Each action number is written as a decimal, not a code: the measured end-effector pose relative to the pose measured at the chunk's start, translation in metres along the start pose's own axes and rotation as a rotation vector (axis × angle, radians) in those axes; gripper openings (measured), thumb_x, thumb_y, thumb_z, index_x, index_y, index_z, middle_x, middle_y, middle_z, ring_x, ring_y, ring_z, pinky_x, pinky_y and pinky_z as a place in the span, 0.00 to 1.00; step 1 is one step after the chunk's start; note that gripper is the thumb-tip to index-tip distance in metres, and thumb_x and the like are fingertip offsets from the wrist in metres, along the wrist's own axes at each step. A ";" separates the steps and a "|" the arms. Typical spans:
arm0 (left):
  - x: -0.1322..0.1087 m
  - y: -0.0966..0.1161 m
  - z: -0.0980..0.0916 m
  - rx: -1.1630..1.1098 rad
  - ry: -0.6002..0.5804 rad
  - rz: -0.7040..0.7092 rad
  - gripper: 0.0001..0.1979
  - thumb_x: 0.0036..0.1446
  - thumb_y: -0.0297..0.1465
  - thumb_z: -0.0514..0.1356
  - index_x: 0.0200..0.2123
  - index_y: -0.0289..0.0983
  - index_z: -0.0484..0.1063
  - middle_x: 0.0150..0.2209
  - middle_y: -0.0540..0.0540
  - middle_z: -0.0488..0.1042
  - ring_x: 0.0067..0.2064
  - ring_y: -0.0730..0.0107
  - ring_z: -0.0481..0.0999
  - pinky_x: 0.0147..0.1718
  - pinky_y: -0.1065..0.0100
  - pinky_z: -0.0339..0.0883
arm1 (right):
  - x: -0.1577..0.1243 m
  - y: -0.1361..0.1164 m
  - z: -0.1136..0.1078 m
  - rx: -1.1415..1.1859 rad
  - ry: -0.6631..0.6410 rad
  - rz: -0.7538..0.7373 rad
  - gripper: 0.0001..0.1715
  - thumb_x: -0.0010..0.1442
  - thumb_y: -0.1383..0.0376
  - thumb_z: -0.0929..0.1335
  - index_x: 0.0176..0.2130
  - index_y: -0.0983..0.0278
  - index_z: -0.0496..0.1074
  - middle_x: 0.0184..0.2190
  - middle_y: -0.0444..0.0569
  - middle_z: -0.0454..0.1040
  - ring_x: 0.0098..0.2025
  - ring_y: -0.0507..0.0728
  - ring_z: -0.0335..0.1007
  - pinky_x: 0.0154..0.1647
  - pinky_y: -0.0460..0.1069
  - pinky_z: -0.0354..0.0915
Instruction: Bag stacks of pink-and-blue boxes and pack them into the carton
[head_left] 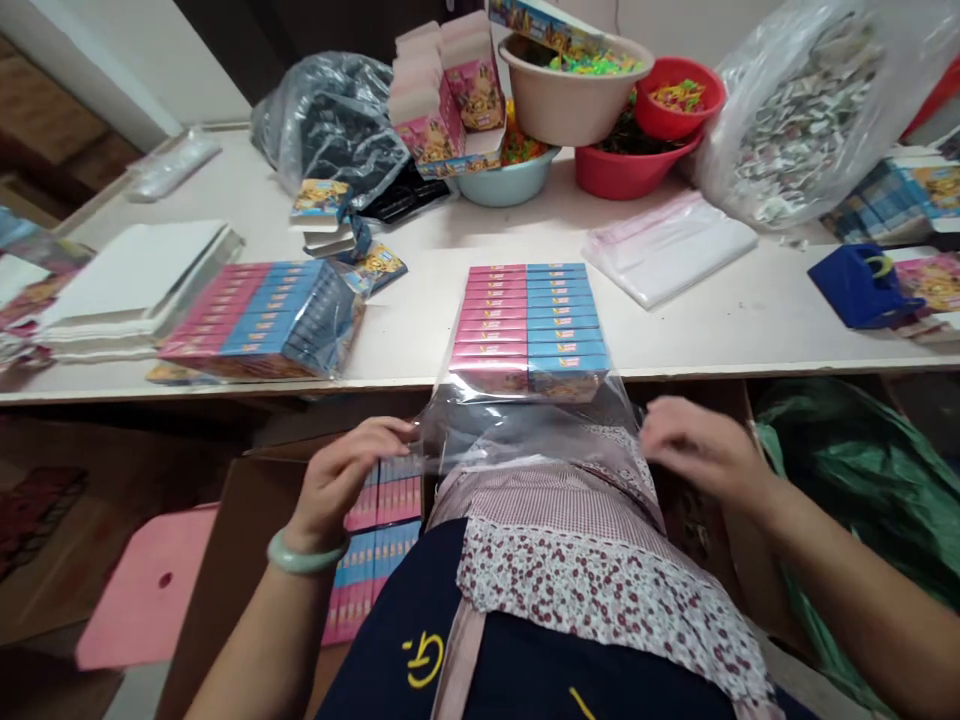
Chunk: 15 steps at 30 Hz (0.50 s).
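Note:
A clear plastic bag surrounds two stacked rows of small boxes, one row pink and one blue, at the table's front edge. Its open mouth hangs over the edge towards my body. My left hand, with a pale green bangle on the wrist, pinches the bag's left corner between closed fingers. At the opposite corner, my right hand is closed on the film too, slightly blurred. A second wrapped pack of pink and blue boxes lies to the left.
White cardboard trays are stacked at left. Flat plastic bags and a blue tape dispenser lie to the right. Behind stand a beige basin and a red basin. A carton of packed boxes stands below the table.

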<state>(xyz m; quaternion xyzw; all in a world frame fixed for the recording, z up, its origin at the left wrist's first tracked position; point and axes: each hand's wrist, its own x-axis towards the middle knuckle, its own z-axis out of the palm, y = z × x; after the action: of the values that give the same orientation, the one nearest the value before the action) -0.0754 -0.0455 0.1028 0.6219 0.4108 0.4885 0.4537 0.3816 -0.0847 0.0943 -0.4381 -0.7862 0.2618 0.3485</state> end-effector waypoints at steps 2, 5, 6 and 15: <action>-0.019 0.000 -0.014 0.012 -0.143 -0.098 0.08 0.46 0.42 0.71 0.24 0.44 0.81 0.50 0.40 0.78 0.58 0.40 0.71 0.55 0.42 0.67 | -0.024 0.001 0.006 -0.111 -0.130 -0.123 0.05 0.63 0.62 0.69 0.36 0.55 0.77 0.32 0.46 0.77 0.38 0.54 0.74 0.52 0.55 0.68; -0.027 -0.006 -0.014 -0.235 -0.100 -0.310 0.24 0.45 0.55 0.67 0.40 0.46 0.82 0.61 0.40 0.69 0.62 0.38 0.67 0.54 0.42 0.68 | -0.054 0.016 0.011 0.029 -0.002 0.085 0.18 0.55 0.51 0.73 0.44 0.53 0.75 0.44 0.50 0.77 0.50 0.60 0.72 0.53 0.58 0.67; -0.024 -0.009 -0.008 -0.325 -0.101 -0.398 0.33 0.44 0.60 0.64 0.46 0.44 0.80 0.60 0.36 0.70 0.60 0.39 0.69 0.52 0.44 0.69 | -0.055 0.021 0.015 0.152 0.077 0.204 0.28 0.53 0.44 0.72 0.50 0.52 0.73 0.48 0.52 0.76 0.54 0.62 0.71 0.53 0.59 0.67; -0.002 -0.026 0.036 -0.444 -0.367 -0.775 0.16 0.40 0.35 0.74 0.27 0.35 0.73 0.23 0.47 0.74 0.27 0.69 0.74 0.26 0.72 0.66 | 0.005 0.002 0.037 0.879 -0.303 0.926 0.30 0.45 0.45 0.76 0.38 0.64 0.76 0.23 0.43 0.70 0.24 0.50 0.64 0.34 0.50 0.65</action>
<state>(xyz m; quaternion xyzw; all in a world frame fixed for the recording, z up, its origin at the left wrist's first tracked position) -0.0421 -0.0470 0.0730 0.3873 0.4114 0.2416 0.7889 0.3520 -0.0834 0.0713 -0.5063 -0.3763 0.7405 0.2318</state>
